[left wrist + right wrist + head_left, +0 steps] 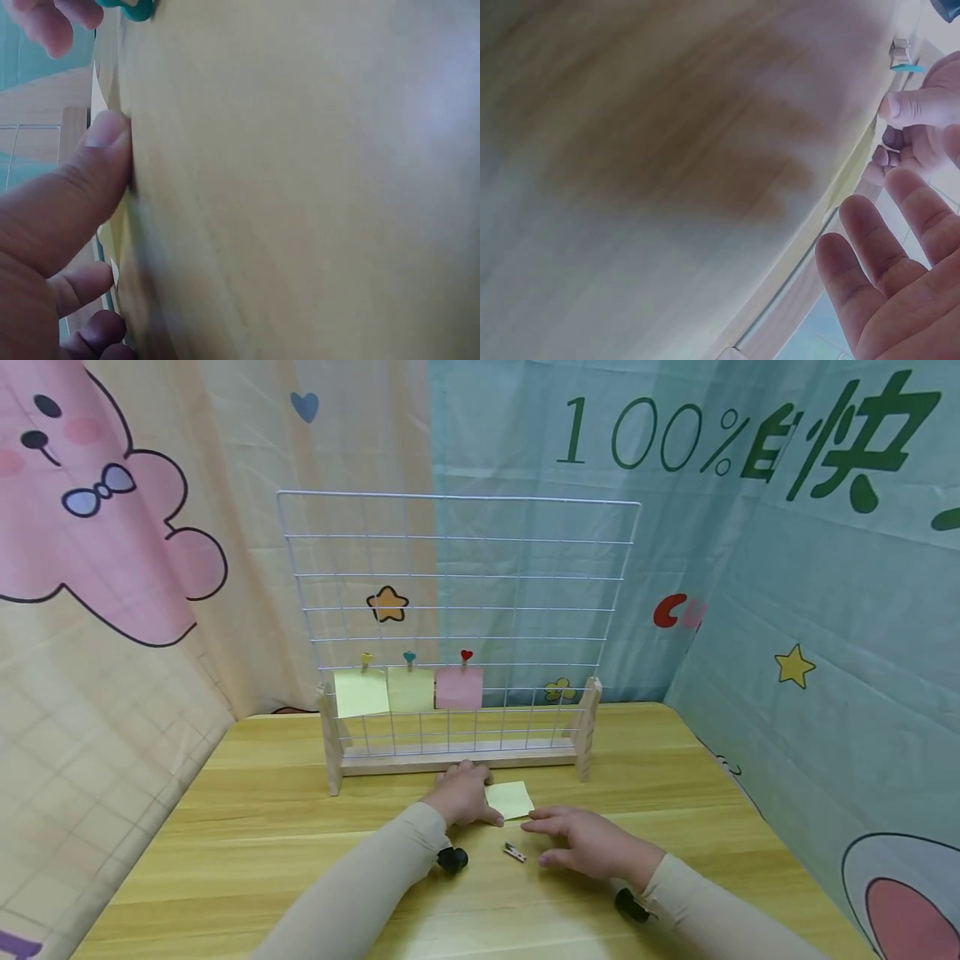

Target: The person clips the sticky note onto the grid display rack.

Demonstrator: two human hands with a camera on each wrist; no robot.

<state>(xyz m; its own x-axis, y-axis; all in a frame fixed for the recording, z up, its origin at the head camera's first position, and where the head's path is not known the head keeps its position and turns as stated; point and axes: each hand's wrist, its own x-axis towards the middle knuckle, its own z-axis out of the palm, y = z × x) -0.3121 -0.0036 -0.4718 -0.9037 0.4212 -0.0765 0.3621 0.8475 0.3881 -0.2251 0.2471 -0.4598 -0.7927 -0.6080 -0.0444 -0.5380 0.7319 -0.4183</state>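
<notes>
A pale yellow sticky note (512,799) lies on the wooden table just in front of the grid rack. My left hand (462,795) rests over its left edge, thumb at the near corner and the other fingers toward the rack base; in the left wrist view, its thumb (105,146) touches the paper. My right hand (592,843) hovers with spread fingers beside the note's right corner, holding nothing. Between the hands, nearer me, lies a small wooden clothespin (514,852); the right wrist view shows a teal part on the clothespin (902,54).
The white wire grid rack (468,747) stands on wooden feet at the table's back. On its left half hang a pale yellow note (362,695), a yellow-green note (412,692) and a pink note (460,690), each under a heart-topped clothespin. Printed curtains (750,568) enclose the table.
</notes>
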